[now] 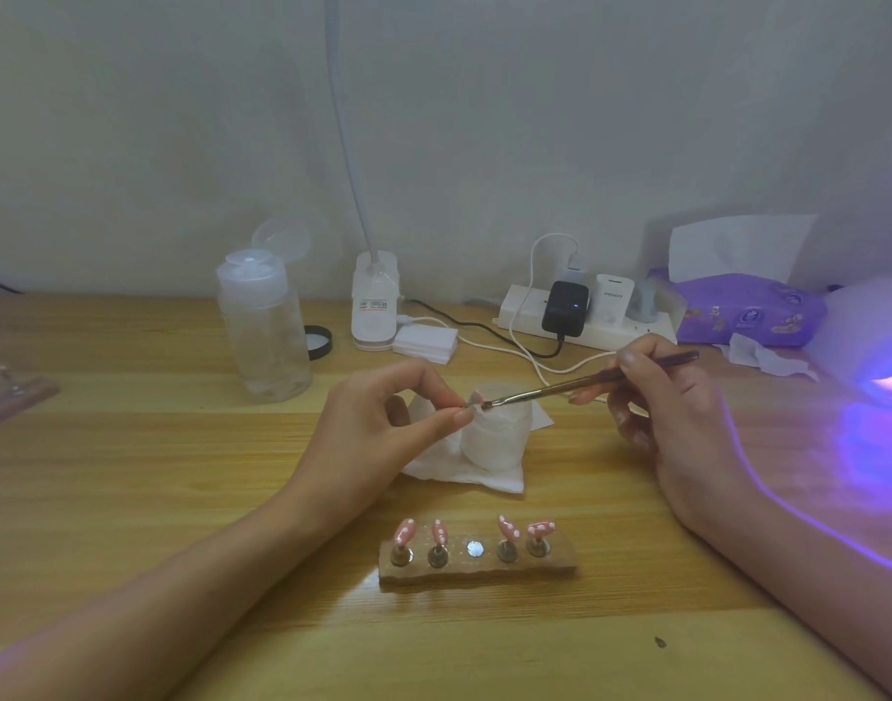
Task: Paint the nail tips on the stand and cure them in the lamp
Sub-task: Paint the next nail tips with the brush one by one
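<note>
- Fingers (451, 418) of the left hand (378, 422): thumb and forefinger closed narrow, pinching one nail tip (474, 397), by its peg as far as I can see. It is off the stand, held in the air above the frosted jar (494, 437).
- Right hand (676, 417) grips the brush (585, 383) pen-style, fingers curled round the handle. Bristles are at the tip; touching or just off it, can't tell.
- Held tip looks pale, too small to read any colour on it.
- My advice: brace both wrists on the table (130, 447) and move only the brush. Thin strokes, base to free edge, no flooding at the sides.
- Pinch belongs on the peg, off the painted face; wet gel smears.
- Stand (476, 566) sits close to the person, between the forearms. Four pink white-dotted tips (406, 532) stand on it; middle socket (475, 548) is bare. Probably where this one goes back.
- Risk: left forearm passes near the stand, so a careless reach could knock the tips.
- Jar stands on a tissue (464, 473), so drips land there.
- Curing lamp (858, 336) at far right, lit violet, well apart from the stand. Light spills onto the right forearm; I'd turn the wet brush away from it so gel doesn't set in the bristles.
- Estimate: four of five look painted; cured or not, can't tell.
</note>
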`<state>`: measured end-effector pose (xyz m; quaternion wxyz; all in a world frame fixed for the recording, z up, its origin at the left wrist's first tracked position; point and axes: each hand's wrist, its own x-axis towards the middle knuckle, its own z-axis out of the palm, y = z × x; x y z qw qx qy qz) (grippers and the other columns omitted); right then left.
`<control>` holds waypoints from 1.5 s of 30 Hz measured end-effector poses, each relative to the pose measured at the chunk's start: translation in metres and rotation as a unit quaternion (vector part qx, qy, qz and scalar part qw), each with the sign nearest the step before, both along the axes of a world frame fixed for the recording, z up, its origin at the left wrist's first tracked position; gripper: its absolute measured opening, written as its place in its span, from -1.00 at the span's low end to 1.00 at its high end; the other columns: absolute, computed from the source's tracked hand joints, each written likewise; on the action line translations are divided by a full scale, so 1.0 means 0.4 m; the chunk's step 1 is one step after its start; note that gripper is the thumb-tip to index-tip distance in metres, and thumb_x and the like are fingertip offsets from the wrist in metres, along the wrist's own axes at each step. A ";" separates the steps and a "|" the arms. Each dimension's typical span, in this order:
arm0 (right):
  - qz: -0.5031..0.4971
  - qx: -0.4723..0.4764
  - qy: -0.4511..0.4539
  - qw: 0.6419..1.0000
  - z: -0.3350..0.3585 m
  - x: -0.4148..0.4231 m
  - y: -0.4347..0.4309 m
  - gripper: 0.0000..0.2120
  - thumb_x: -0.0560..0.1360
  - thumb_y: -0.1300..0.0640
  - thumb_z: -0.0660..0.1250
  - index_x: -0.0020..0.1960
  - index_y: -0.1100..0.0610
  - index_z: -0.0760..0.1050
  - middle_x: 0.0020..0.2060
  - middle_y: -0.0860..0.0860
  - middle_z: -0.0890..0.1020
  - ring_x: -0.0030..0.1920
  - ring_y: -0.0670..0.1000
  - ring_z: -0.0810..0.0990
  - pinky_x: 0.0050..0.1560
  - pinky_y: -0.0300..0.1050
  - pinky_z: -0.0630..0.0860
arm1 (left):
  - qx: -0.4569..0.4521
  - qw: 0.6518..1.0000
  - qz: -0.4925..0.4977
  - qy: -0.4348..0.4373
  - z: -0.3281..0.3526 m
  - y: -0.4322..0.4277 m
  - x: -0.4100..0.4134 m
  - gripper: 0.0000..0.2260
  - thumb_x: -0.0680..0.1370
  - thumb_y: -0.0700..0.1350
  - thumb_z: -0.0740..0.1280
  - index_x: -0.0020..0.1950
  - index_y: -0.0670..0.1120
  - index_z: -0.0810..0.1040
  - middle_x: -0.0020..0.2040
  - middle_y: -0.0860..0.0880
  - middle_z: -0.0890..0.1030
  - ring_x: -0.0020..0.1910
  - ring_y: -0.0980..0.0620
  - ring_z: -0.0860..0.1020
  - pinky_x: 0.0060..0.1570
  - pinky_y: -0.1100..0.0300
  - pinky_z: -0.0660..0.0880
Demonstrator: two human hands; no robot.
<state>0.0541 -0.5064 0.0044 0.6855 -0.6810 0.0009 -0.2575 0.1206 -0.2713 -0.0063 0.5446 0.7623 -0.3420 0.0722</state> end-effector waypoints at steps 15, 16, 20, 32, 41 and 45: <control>0.032 0.007 -0.034 0.999 0.004 -0.003 0.005 -0.73 0.62 0.12 0.21 -0.25 -0.03 0.46 -0.26 0.15 0.71 -0.43 -0.08 0.40 -0.51 -0.31 0.24 | -0.001 1.000 -0.004 0.006 -0.005 0.003 0.002 -0.91 0.48 -0.09 0.50 -0.20 0.00 0.63 -0.29 0.25 0.62 -0.50 0.20 0.33 -0.44 0.45 0.28; 0.034 -0.001 -0.030 0.999 0.002 -0.002 0.006 -0.70 0.64 0.13 0.20 -0.25 -0.04 0.47 -0.26 0.15 0.71 -0.44 -0.08 0.40 -0.51 -0.31 0.25 | -0.002 1.000 -0.004 0.007 -0.005 0.003 0.002 -0.90 0.47 -0.09 0.51 -0.21 0.01 0.63 -0.28 0.23 0.62 -0.50 0.20 0.33 -0.43 0.45 0.27; 0.021 -0.014 -0.007 1.000 -0.002 -0.001 0.001 -0.70 0.66 0.16 0.18 -0.23 -0.01 0.47 -0.26 0.15 0.71 -0.45 -0.09 0.40 -0.52 -0.35 0.27 | -0.003 1.000 -0.005 0.005 -0.005 0.001 0.001 -0.90 0.47 -0.10 0.51 -0.21 -0.02 0.63 -0.32 0.25 0.60 -0.51 0.20 0.30 -0.44 0.45 0.25; -0.025 0.020 -0.006 0.999 0.028 -0.001 -0.047 -0.72 0.64 0.22 0.13 -0.24 0.10 0.40 -0.39 0.17 0.64 -0.53 0.00 0.45 -0.56 -0.27 0.29 | 0.010 1.000 0.003 -0.017 -0.003 0.003 -0.001 -0.91 0.48 -0.10 0.50 -0.19 -0.03 0.63 -0.44 0.23 0.50 -0.51 0.17 0.27 -0.43 0.42 0.23; 0.073 -0.052 -0.099 0.991 0.062 -0.003 -0.068 -0.84 0.52 0.20 0.18 -0.17 0.04 0.49 -0.32 0.12 0.64 -0.42 0.10 0.59 -0.42 -0.20 0.49 | 0.007 1.000 0.000 -0.018 -0.004 0.003 -0.002 -0.90 0.49 -0.11 0.49 -0.20 -0.03 0.62 -0.49 0.25 0.44 -0.51 0.17 0.28 -0.42 0.43 0.23; 0.098 -0.149 -0.146 0.973 0.066 -0.019 -0.059 -0.87 0.46 0.20 0.19 -0.11 0.04 0.49 -0.27 0.11 0.63 -0.40 0.14 0.60 -0.35 -0.12 0.56 | 0.001 1.000 -0.002 -0.006 -0.005 0.003 0.000 -0.90 0.48 -0.09 0.50 -0.21 0.00 0.63 -0.45 0.13 0.47 -0.49 0.16 0.28 -0.42 0.38 0.24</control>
